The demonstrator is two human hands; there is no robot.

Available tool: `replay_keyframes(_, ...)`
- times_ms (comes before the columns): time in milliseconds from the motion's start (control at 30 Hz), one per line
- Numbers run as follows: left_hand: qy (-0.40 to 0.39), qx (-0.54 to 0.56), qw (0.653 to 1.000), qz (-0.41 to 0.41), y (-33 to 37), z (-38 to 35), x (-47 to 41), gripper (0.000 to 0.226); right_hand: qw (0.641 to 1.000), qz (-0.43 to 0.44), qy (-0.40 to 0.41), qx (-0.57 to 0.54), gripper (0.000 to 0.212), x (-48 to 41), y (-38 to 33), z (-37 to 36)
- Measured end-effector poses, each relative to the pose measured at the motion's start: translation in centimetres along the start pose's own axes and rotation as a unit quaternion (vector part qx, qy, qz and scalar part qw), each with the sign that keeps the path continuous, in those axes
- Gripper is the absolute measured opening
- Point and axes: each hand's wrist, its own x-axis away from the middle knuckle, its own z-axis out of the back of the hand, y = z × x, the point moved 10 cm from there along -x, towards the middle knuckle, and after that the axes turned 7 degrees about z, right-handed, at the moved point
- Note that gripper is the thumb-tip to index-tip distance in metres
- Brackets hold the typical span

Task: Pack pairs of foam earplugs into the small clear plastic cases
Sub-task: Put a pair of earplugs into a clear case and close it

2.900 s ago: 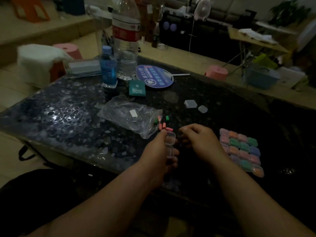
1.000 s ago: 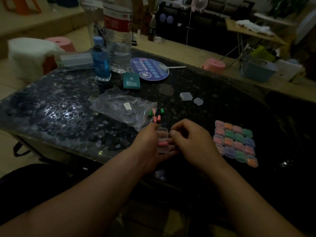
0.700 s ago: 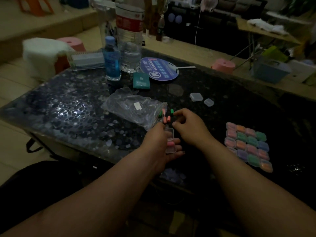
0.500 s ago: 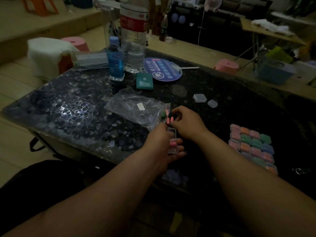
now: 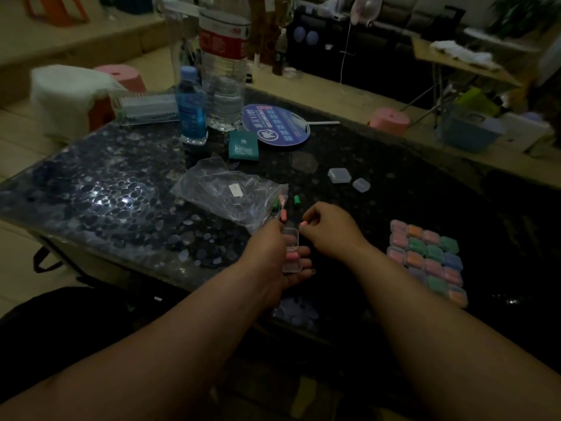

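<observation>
Earplug case (image 5: 291, 247) is open in my left hand (image 5: 270, 259), a bit below the middle of the frame. My fingers are curled round it and one pink plug (image 5: 292, 256) is lying in the bottom half. My right hand (image 5: 332, 230) is just beside it and slightly higher, pinching a second pink earplug (image 5: 303, 223) at the fingertips.

Above my hands are the loose earplugs (image 5: 283, 214), pink and green, at the mouth of the plastic bag (image 5: 224, 189). It has a little white sticker I can't read. The filled cases (image 5: 428, 259) are laid out in a grid at right, and two empty cases (image 5: 340, 175) sit upper right of centre.

Up top, the round blue fan (image 5: 276, 126) has white print that's too blurry to make out. Same goes for the red label on the big water bottle (image 5: 226, 56). The teal packet (image 5: 243, 145) is touching the fan's lower edge.
</observation>
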Motion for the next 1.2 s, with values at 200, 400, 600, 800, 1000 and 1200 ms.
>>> replay_keyframes(200, 0.004, -0.011, 1.0, -0.006, -0.2, -0.2, 0.5, 0.053, 0.988, -0.075, 0.08, -0.104, 0.016, 6.6, 3.6, 3.3)
replay_keyframes(400, -0.024, -0.02, 1.0, 0.004, -0.9, -1.9, 0.6, 0.053, 0.947, -0.089, 0.133, -0.278, 0.017, 10.7, 3.7, 5.4)
replay_keyframes(600, -0.056, -0.049, 0.997, 0.023, -1.7, -3.7, 0.8, 0.06, 0.921, -0.065, 0.104, -0.37, 0.012, 12.1, 1.3, 5.3)
replay_keyframes(800, -0.077, -0.029, 0.996, 0.024, -1.4, -4.0, 0.5, 0.056, 0.96, -0.008, 0.079, -0.269, 0.011, 12.6, -0.2, 6.3)
replay_keyframes(1000, -0.107, 0.012, 0.993, 0.049, -1.5, -4.6, -0.6, 0.055, 0.987, 0.083, 0.067, -0.12, 0.011, 12.3, -1.1, 6.4)
replay_keyframes(1200, -0.121, 0.004, 0.991, 0.054, -1.8, -4.8, -0.8, 0.057, 0.985, 0.079, 0.059, -0.142, 0.01, 12.4, -0.4, 5.8)
